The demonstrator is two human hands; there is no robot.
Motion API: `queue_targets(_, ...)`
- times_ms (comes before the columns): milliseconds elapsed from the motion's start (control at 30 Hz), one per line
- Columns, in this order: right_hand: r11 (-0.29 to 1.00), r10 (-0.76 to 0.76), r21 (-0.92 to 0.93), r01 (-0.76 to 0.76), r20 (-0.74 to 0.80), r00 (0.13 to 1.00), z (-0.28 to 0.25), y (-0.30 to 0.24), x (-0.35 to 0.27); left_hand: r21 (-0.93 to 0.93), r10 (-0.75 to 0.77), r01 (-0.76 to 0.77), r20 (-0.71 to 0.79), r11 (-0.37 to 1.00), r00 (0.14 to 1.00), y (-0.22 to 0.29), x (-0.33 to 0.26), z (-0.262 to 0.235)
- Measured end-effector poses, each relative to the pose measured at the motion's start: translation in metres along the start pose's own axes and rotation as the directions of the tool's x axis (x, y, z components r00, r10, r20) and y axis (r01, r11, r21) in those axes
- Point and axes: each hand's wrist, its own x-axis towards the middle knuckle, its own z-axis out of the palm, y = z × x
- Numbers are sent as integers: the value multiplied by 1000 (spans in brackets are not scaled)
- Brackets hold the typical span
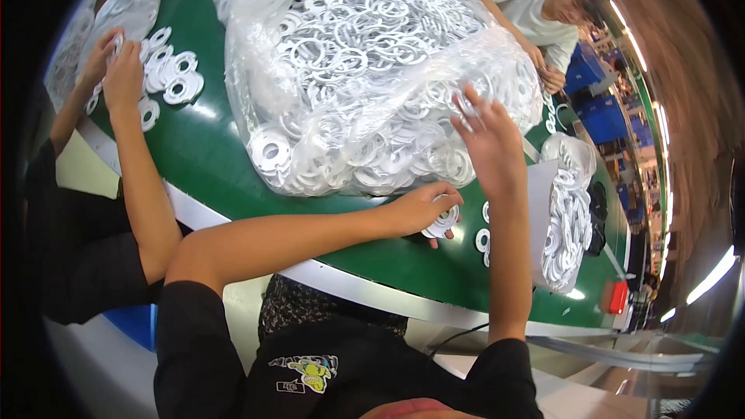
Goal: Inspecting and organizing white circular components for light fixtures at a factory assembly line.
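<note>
A white ring-shaped part (441, 221) is in my left hand (427, 208), whose fingers curl round it just above the green table near its front edge. My right hand (490, 143) is raised beside the right side of a big clear plastic bag (272, 109), its fingers blurred by motion. Something pale shows at those fingertips, but whether they hold it I cannot tell. The bag is heaped with white rings (341, 39), thin hoops and wider flanged discs among them.
The green table (213, 174) has a pale metal edge. To the right stands a box of stacked white rings (566, 225), with loose rings (483, 240) beside it. On the left a co-worker's hands (116, 70) handle rings by a pile (182, 77). Another person (535, 15) works at the far right.
</note>
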Motion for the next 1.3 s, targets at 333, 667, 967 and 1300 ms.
queue_targets(333, 849, -170, -525, 57, -170, 971, -37, 18, -100, 1, 39, -39, -26, 999, 999, 5, 1, -1)
queue_targets(667, 379, -127, -909, 176, 137, 982, -42, 16, -119, -73, -5, -1, -84, 997, 996, 8, -7, -3)
queue_targets(967, 287, -170, -930, 229, 186, 968, -46, 13, -123, 25, -42, 44, -51, 999, 998, 12, -5, 4)
queue_targets(1300, 261, -74, -948, 184, 170, 983, -45, 19, -123, -28, -68, 64, -147, 998, 987, 8, -7, 0)
